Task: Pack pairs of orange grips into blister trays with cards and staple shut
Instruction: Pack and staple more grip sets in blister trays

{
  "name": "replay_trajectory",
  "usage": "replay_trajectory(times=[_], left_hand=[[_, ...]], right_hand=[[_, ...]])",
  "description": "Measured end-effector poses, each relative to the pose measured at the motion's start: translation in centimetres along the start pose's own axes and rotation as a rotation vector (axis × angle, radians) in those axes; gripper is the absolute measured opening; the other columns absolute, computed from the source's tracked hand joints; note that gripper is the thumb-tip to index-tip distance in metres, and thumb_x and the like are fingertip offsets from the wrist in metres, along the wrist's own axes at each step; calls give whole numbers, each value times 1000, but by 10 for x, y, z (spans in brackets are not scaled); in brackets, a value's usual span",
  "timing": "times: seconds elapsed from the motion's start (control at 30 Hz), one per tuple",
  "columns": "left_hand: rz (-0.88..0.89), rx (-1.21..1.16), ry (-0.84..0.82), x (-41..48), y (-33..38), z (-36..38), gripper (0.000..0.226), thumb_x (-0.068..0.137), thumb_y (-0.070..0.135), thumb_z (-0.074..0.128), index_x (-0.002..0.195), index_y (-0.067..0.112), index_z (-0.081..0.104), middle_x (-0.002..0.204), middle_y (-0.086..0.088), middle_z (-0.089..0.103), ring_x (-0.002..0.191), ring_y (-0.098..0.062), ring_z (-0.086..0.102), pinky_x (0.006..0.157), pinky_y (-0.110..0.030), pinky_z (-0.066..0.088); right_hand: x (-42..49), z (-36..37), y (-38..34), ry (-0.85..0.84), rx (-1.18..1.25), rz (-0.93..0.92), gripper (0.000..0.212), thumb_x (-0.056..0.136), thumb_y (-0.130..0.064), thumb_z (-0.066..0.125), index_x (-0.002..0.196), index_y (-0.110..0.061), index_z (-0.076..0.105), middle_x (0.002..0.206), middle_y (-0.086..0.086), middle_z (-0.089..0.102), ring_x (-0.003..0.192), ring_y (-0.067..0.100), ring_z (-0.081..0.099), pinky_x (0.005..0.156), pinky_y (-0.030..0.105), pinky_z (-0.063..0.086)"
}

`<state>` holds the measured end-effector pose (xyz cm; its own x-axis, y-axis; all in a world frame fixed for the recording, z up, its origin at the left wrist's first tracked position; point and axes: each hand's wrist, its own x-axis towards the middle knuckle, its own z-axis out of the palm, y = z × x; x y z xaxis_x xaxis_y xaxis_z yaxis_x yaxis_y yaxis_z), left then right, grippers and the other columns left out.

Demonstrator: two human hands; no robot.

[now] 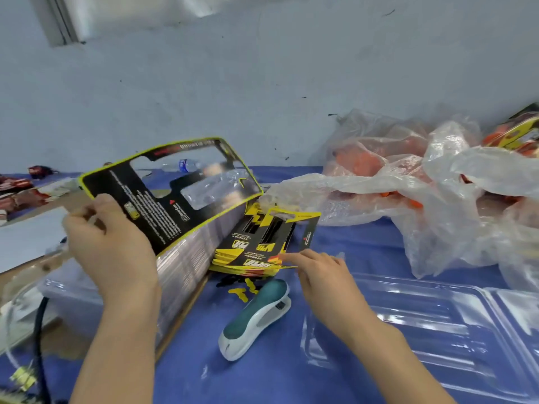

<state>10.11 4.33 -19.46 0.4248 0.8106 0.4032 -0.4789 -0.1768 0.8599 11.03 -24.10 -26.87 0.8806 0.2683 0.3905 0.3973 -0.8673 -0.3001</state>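
My left hand (112, 243) grips the near corner of a large black card with a yellow edge (163, 196), lifted off a tall stack of cards and clear trays (186, 258). My right hand (318, 272) reaches to a pile of small yellow-and-black cards (259, 249), its fingertips touching the top card's near edge. A teal and white stapler (256, 316) lies on the blue table between my arms. An empty clear blister tray (423, 322) lies at the right. Orange grips (358, 164) show through clear plastic bags at the back right.
Crumpled plastic bags (455, 199) fill the back right of the blue table (262, 374). Small yellow scraps (242, 293) lie beside the stapler. A water bottle (186, 166) lies at the back. A dark cable (39, 330) runs down at the left. Finished packs (516, 135) sit far right.
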Motion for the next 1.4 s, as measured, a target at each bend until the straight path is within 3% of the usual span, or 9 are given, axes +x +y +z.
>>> replay_trajectory(times=[0.17,0.37,0.5,0.63,0.73,0.8,1.17,1.27,1.4], left_hand=[[116,35,-186,-49,14,51,18,98,39,51,95,22,55,72,15,59,62,12,55,58,-6,40],[156,-78,-444,-105,53,73,14,92,51,52,84,41,58,64,25,59,58,7,49,56,-10,39],[-225,-310,-554,-144,65,92,17,96,38,56,85,31,67,71,12,66,66,-9,61,65,-31,54],[-495,-61,-775,-198,39,99,20,102,24,50,91,13,64,82,-3,69,75,-18,65,69,-30,55],[-385,319,-868,-229,12,93,8,100,21,53,94,20,58,81,8,60,79,-13,57,66,-21,42],[-274,512,-948,-239,2,88,5,99,22,53,103,20,52,84,10,57,82,-13,57,67,-28,36],[195,769,-1014,-256,9,75,27,99,30,47,126,28,41,77,7,60,92,-31,61,66,-38,37],[291,898,-1032,-253,9,71,35,100,45,40,132,31,39,97,0,68,98,-29,64,71,-40,47],[347,960,-1023,-250,9,68,40,98,47,42,133,28,47,128,5,52,113,-21,57,75,-36,43]], right_hand=[[-13,-32,15,154,284,77,61,92,6,39,141,-30,48,131,-3,58,114,24,52,96,36,40],[-53,-86,64,355,418,256,57,90,8,38,134,-25,55,124,-8,61,111,8,55,85,10,38],[-91,-107,106,318,111,361,53,91,2,43,136,-23,55,129,4,61,115,27,54,97,39,42],[-119,-114,135,143,-172,480,45,96,-12,45,138,-27,51,131,2,58,115,29,52,96,37,35],[-135,-117,149,15,-307,496,37,101,-27,39,136,-33,49,136,-6,53,122,24,48,103,35,31],[-145,-121,155,-38,-349,483,35,103,-34,32,133,-37,50,133,-10,54,123,18,47,107,34,27],[-167,-134,164,-45,-282,522,39,105,-33,27,141,-40,39,140,-13,48,134,15,39,116,37,14],[-167,-132,165,-51,-253,518,40,104,-30,28,141,-42,38,140,-15,47,135,15,37,118,40,11],[-168,-128,164,-39,-245,500,39,103,-29,30,136,-44,43,137,-18,49,132,13,39,118,39,11]])
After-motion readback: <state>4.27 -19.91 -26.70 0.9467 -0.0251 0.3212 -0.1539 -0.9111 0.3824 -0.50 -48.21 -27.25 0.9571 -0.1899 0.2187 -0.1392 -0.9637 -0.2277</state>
